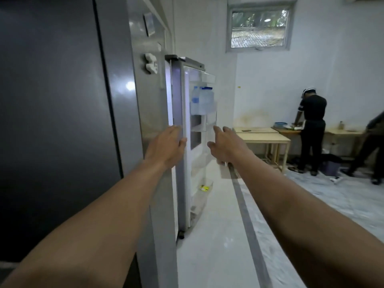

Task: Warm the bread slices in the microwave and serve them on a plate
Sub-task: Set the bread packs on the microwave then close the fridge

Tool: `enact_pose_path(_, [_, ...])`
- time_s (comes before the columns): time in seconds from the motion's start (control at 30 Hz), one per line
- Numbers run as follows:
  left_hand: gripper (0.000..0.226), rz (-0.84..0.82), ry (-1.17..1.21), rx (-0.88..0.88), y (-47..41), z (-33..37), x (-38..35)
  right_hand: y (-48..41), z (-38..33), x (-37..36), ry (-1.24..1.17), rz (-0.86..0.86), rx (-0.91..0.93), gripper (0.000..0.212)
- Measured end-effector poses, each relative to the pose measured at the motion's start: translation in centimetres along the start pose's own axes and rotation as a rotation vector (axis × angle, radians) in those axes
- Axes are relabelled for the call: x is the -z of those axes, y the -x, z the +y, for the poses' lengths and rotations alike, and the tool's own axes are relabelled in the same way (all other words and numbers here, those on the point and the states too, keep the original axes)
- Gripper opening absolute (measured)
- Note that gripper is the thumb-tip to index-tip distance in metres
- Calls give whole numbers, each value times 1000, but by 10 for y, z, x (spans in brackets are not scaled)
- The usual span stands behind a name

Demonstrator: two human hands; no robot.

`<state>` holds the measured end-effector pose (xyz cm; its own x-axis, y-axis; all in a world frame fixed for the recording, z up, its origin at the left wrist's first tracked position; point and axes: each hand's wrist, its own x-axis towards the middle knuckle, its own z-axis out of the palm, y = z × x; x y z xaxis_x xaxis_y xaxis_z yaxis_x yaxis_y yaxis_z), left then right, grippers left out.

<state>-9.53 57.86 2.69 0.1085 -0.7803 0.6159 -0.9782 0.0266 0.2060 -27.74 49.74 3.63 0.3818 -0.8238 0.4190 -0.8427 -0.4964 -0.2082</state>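
Head view shows both arms stretched toward an open fridge door (178, 96) that stands beside a tall grey cabinet front (52, 121). The left hand (166, 147) lies against the door's outer edge, fingers fairly straight and the thumb on the inner side. The right hand (224, 144) is released, fingers extended, just in front of the door's middle shelf (202, 127) and grasping nothing. Two clear bottles with blue caps (202, 100) stand in the upper door shelf; a small yellow item (204, 187) lies in the lowest one. Where the bread slices are cannot be told. By the far wall a person in dark clothes (311, 125) stands at a pale table (266, 138).
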Motion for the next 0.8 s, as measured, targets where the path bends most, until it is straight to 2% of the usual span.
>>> enact_pose_path(0.3, [62, -153, 1, 59, -130, 22, -114, -113, 102, -27, 43, 17, -59, 62])
enact_pose_path(0.67, [60, -145, -44, 88, -281, 23, -231, -257, 202, -72, 37, 0, -48, 59])
enact_pose_path(0.8, [59, -106, -35, 44, -343, 5, -282, -319, 228, -100, 52, -15, -64, 62])
